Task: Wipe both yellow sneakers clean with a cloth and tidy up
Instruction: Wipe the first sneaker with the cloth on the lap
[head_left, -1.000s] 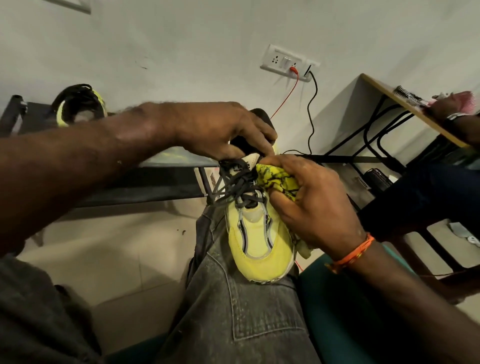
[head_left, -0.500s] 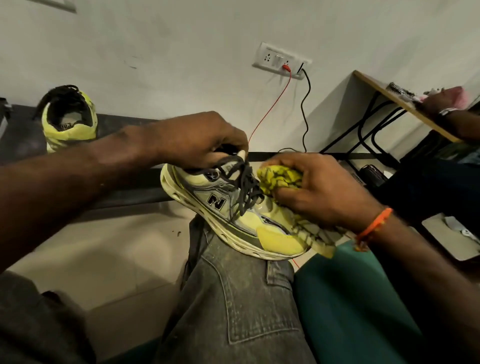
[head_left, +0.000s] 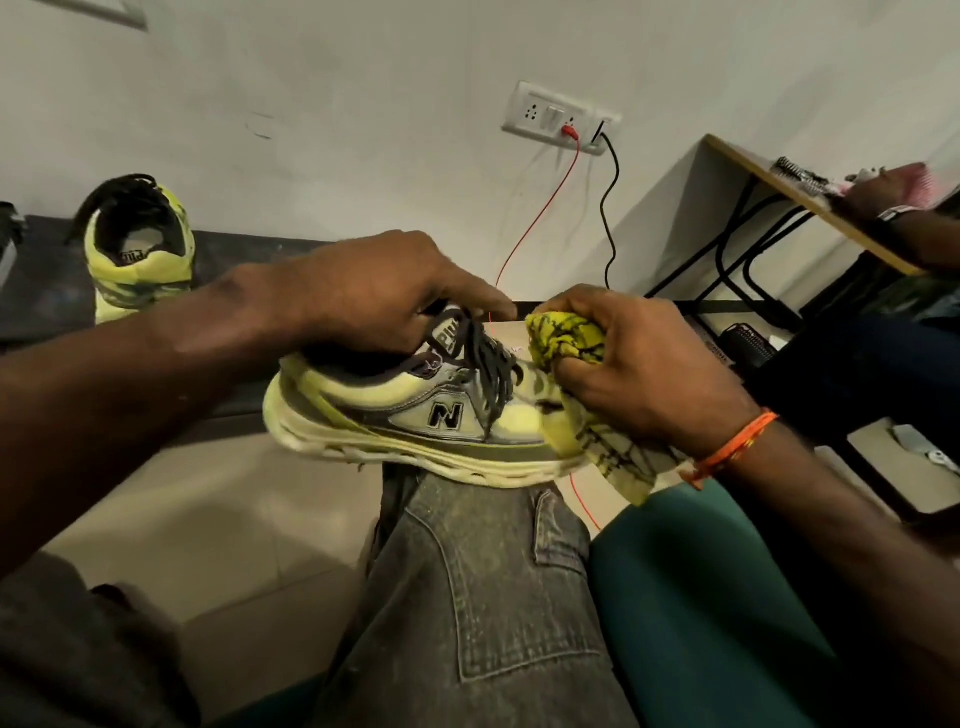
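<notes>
Left hand (head_left: 374, 296) grips sneaker (head_left: 415, 415) at its collar, on the knee; right hand (head_left: 639, 364) clutches cloth (head_left: 566, 338) against the toe.

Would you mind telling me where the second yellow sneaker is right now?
The second sneaker stands at the far left of the head view on a dark ledge against the wall, heel toward the camera.

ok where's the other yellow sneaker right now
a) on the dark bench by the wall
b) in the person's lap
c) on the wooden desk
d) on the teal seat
a: the second sneaker stands on the dark bench against the wall, heel toward the camera, apart from both hands.
</notes>
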